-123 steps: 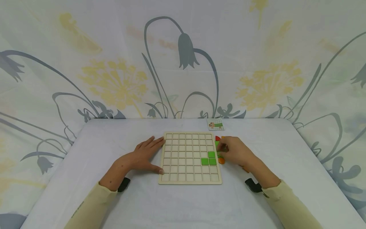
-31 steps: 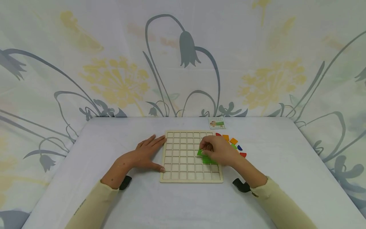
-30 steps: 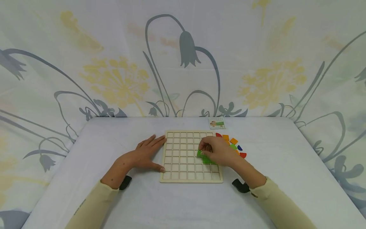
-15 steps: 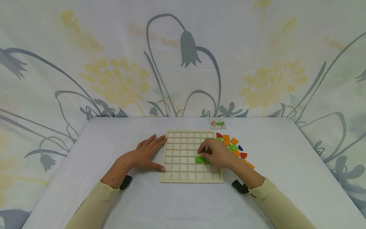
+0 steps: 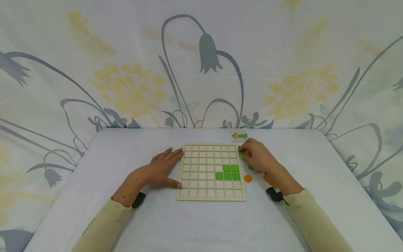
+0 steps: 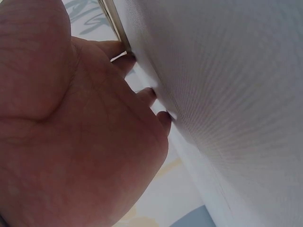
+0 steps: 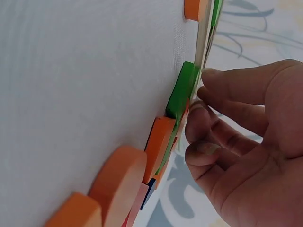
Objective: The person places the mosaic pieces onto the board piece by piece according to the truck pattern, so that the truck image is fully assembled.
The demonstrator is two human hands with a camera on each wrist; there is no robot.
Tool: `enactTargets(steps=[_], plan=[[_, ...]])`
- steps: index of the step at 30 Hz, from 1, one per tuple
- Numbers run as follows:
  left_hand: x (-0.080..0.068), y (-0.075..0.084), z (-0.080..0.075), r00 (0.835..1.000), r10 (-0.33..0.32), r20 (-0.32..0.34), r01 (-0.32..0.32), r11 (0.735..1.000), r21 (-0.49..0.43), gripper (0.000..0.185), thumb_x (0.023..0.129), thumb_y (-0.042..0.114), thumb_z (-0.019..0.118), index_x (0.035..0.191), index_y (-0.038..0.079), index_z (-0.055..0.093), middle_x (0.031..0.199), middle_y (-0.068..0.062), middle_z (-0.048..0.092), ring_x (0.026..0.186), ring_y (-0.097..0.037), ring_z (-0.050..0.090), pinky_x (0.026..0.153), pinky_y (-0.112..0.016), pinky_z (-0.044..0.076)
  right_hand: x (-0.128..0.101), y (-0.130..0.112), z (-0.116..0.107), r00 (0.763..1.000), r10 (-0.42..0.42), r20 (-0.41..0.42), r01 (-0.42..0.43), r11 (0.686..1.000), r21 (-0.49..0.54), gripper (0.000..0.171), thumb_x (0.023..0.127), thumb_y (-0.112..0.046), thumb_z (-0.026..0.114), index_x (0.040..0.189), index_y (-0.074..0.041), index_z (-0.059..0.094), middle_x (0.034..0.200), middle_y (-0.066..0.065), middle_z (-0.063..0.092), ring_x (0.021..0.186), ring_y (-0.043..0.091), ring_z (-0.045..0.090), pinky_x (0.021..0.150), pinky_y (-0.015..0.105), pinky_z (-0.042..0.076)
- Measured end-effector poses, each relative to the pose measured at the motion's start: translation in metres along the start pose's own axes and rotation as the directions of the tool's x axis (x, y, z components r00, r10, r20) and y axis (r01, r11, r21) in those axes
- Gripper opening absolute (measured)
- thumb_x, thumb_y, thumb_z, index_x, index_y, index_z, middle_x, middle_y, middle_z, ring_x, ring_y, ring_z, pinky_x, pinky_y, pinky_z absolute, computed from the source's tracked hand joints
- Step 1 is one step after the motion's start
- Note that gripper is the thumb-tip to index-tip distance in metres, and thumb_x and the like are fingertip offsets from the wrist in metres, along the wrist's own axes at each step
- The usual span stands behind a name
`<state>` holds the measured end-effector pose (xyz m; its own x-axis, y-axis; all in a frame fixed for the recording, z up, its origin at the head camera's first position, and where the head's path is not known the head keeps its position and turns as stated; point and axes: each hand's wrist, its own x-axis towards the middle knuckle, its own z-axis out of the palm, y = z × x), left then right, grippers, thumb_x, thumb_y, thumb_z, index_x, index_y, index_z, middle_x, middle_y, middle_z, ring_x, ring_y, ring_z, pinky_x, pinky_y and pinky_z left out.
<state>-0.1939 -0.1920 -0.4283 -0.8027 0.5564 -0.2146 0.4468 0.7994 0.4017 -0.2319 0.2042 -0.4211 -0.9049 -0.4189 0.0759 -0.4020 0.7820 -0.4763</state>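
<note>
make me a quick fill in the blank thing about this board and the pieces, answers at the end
The left hand touches the gridded wooden board at its ____ edge.
Exactly ____ green square tiles sit in the board's cells.
Of these tiles, ____ lie in the nearer row.
The round disc beside the board's right edge is coloured ____.

Missing words: left; five; three; orange

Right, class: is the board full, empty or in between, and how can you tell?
In between, mostly empty: five green squares sit on the board towards its right edge, and the rest is bare.
</note>
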Motion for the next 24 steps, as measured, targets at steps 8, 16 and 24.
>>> enactTargets(steps=[8,16,24], plan=[[0.0,-0.001,0.0,1.0,0.006,-0.003,-0.006,1.0,-0.003,0.12,0.086,0.062,0.083,0.171,0.01,0.017,0.179,-0.007,0.013,0.163,-0.043,0.003,0.126,-0.067,0.015,0.002,-0.002,0.0,0.995,0.07,0.066,-0.071,0.997,0.007,0.014,0.094,-0.002,0.076,0.107,0.001,0.07,0.105,0.014,0.066,0.095,0.029,0.062,0.09,0.048,0.054],[0.001,-0.002,0.001,1.0,0.007,-0.003,-0.007,1.0,0.002,0.12,0.086,0.063,0.082,0.171,0.01,0.017,0.179,-0.007,0.013,0.164,-0.042,0.003,0.126,-0.066,0.014,-0.001,-0.007,-0.002,0.998,0.06,0.019,-0.061,0.992,0.107,0.012,0.095,0.003,0.072,0.104,-0.003,0.067,0.095,0.008,0.067,0.084,0.022,0.058,0.078,0.039,0.051],[0.001,-0.001,0.001,1.0,0.0,0.004,0.0,1.0,0.009,0.12,0.086,0.064,0.082,0.172,0.012,0.016,0.179,-0.005,0.012,0.164,-0.041,0.001,0.127,-0.065,0.014,-0.002,-0.038,0.01,0.998,-0.058,-0.014,0.059,0.969,0.24,0.011,0.096,0.002,0.073,0.1,-0.008,0.069,0.092,0.002,0.067,0.083,0.017,0.061,0.076,0.032,0.054]])
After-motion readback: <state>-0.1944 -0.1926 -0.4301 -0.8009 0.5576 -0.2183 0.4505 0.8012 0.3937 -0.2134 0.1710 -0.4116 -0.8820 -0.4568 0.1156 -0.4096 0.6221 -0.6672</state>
